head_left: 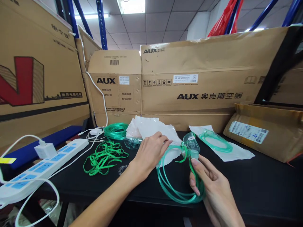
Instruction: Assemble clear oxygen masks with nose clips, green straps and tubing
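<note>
My right hand (pixel 211 183) is closed on a clear oxygen mask (pixel 191 143) at its lower connector, together with green tubing (pixel 176 195) coiled below it. A green elastic strap (pixel 185 154) hangs from the mask. My left hand (pixel 151 151) is to the left of the mask, over a white pouch (pixel 157 127) and beside the tubing's left side. Its fingers are curled; their tips and thumb are mostly hidden, so what they grip cannot be made out. Behind the left wrist, another clear mask part (pixel 132 142) lies on the black table (pixel 236 189).
Left on the table are a pile of green straps (pixel 104 157), coiled green tubing (pixel 115 130) and a white power strip (pixel 44 167) with loose cables. A white pouch (pixel 239 154) with tubing lies right, beside a brown parcel (pixel 265 132). Cardboard panels (pixel 201 85) stand behind.
</note>
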Demonstrator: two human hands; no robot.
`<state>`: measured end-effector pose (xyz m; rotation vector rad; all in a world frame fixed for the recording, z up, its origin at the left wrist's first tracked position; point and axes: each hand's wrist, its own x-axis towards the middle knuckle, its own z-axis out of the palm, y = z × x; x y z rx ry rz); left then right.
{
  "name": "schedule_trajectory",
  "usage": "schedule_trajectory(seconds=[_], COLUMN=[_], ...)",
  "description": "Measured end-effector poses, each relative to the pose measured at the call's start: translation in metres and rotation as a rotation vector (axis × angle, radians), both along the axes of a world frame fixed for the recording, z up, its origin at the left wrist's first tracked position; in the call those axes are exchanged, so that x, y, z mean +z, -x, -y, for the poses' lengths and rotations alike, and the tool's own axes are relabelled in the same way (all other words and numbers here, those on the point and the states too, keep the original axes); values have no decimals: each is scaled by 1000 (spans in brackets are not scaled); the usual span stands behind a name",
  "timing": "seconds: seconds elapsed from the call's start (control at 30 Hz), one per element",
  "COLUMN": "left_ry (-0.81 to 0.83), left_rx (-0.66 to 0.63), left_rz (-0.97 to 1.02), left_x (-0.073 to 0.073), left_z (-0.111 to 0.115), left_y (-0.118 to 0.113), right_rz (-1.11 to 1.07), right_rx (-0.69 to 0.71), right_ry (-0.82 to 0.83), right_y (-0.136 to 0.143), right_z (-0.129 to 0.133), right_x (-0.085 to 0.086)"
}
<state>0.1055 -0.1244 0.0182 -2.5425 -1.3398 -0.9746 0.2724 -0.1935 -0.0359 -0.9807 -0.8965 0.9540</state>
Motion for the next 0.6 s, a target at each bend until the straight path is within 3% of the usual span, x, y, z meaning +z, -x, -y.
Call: schedule_trajectory(seconds=[0.17, 0.6], left_ry=[-51, -59], left_rx=[30, -96], left_rz=[46, 90], left_x=[-5, -7], left_z=[-6, -6], left_y=[-7, -6], right_rz=[74, 189], right_rx=[-4, 80], right_ry=[6, 135], right_y=[0, -7], right_z=[1, -1], right_x=[2, 2])
